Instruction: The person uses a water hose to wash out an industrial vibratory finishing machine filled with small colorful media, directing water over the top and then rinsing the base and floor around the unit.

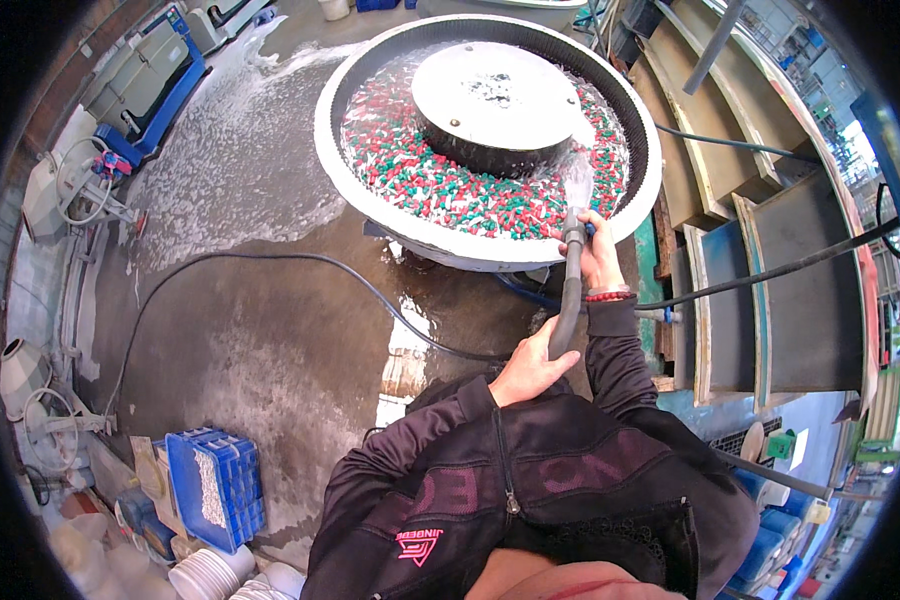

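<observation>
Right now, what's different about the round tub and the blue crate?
The tub is round and white-rimmed; the crate is boxy and blue. The tub looks bigger than the crate. The tub holds red, green and white pieces; the crate, whitish ones. Both hold small things.

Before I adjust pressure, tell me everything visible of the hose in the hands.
The hose is thick, dark grey and rubbery-looking, curving from the left hand up to a grey nozzle with a blue part at its side. The right hand has its grip on the nozzle; the left holds the lower stretch. Water sprays from the tip into the round tub. Its run past the left hand is unclear.
</observation>
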Demonstrator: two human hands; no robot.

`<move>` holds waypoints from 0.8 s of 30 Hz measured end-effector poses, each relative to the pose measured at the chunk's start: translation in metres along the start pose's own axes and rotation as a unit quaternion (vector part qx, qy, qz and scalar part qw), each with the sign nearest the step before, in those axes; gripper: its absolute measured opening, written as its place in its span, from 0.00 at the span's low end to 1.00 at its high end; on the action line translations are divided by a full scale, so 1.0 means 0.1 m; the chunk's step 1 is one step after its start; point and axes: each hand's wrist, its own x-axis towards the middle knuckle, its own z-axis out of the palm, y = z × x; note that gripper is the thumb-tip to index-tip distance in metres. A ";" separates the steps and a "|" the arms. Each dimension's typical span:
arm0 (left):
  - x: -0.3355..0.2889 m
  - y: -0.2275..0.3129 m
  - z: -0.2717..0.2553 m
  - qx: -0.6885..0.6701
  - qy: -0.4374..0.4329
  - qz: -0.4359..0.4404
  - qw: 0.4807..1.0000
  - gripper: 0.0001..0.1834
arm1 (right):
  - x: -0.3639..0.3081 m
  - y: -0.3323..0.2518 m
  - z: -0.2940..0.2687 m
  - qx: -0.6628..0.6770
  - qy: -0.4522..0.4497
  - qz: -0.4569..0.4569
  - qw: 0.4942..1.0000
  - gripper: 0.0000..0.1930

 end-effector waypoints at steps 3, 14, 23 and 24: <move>0.15 -0.04 0.09 0.015 -0.022 -0.037 0.999 0.27 | 0.12 -0.03 -0.14 0.020 0.012 0.041 0.999 0.17; 0.47 -0.08 0.40 0.055 0.023 -0.029 0.998 0.15 | 0.32 -0.38 -0.31 0.021 -0.035 0.030 0.999 0.18; 0.55 -0.12 0.53 0.060 0.038 -0.059 0.996 0.12 | 0.35 -0.40 -0.50 0.004 -0.086 0.024 0.996 0.18; 0.58 -0.14 0.57 0.057 0.028 -0.059 0.996 0.12 | 0.37 -0.43 -0.61 0.011 -0.081 0.039 0.996 0.17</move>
